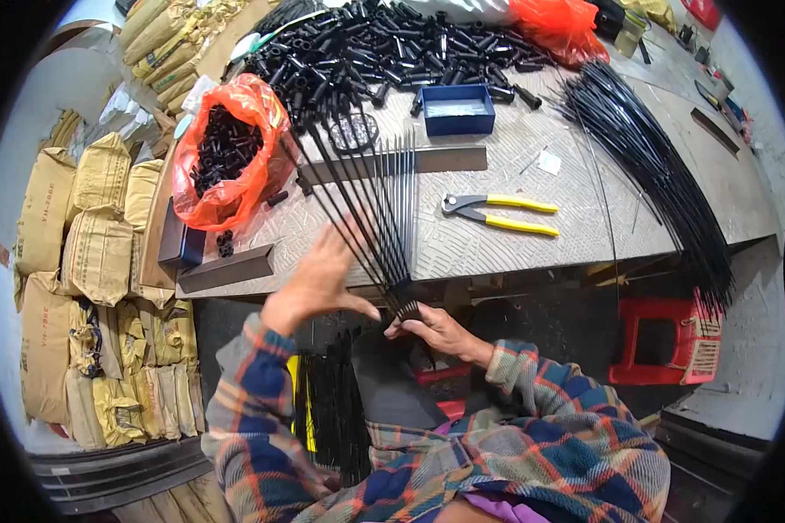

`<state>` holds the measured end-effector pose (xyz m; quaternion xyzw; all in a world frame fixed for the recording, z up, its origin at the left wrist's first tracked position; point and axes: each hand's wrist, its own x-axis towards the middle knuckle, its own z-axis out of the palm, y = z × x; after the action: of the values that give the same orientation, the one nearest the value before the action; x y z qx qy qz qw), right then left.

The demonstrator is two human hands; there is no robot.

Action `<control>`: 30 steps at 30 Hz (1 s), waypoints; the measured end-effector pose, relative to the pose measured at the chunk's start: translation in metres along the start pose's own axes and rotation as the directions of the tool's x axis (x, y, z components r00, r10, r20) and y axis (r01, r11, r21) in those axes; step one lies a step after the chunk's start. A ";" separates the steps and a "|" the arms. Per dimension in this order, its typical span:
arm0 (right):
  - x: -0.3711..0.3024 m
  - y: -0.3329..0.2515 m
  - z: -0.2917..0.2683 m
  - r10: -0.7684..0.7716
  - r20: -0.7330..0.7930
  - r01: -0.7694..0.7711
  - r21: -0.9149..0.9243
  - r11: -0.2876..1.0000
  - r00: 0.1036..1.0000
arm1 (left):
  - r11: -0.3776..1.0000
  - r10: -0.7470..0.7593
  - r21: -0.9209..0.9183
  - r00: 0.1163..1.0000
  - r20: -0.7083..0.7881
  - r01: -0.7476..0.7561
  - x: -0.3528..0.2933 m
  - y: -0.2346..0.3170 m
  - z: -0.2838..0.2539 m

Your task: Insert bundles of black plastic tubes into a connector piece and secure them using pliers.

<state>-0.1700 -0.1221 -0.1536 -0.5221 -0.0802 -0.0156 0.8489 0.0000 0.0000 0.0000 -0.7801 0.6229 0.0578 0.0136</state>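
Note:
My right hand (445,333) is closed round the gathered near end of a fan of thin black rods (364,234), just off the table's front edge. The rods look like umbrella ribs and spread away from me over the table, their far ends reaching toward a pile of black tubular parts (392,52). Beside them my left hand (317,281) is open, thumb apart, its fingers smeared by motion behind or against the rods. Several paler, silvery rods (401,196) run next to the black ones and cross a grey metal bar (449,159).
Yellow-handled pincers (519,203) lie right of the rods, below a blue box (458,112). An orange bag (227,187) of small black parts stands left. A long bundle of black rods (654,166) hangs over the right edge, above a red stool (658,373). Sacks (96,261) stack at left.

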 end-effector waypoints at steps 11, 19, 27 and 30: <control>-0.002 0.003 -0.071 0.099 0.057 0.039 -0.984 0.174 0.993 | 0.982 0.183 0.018 0.926 -0.331 -0.188 0.046 0.027 0.036; 0.052 -0.188 -0.057 -0.291 0.258 0.341 -0.895 0.287 0.921 | 0.985 0.163 0.101 0.928 -0.335 -0.137 0.039 0.025 0.035; 0.187 -0.191 -0.128 -0.227 0.063 0.113 -0.971 0.213 0.972 | 0.993 0.105 -0.033 0.959 -0.264 -0.117 0.039 0.024 0.026; 0.199 -0.173 -0.131 -0.231 0.106 0.079 -0.989 -0.124 0.967 | 0.994 0.100 0.079 0.950 -0.296 -0.080 0.039 0.024 0.036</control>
<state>0.0233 -0.3061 -0.0281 -0.9629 -0.0591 -0.1962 0.1756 -0.0170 -0.0397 -0.0384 -0.7496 0.6544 -0.0810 -0.0577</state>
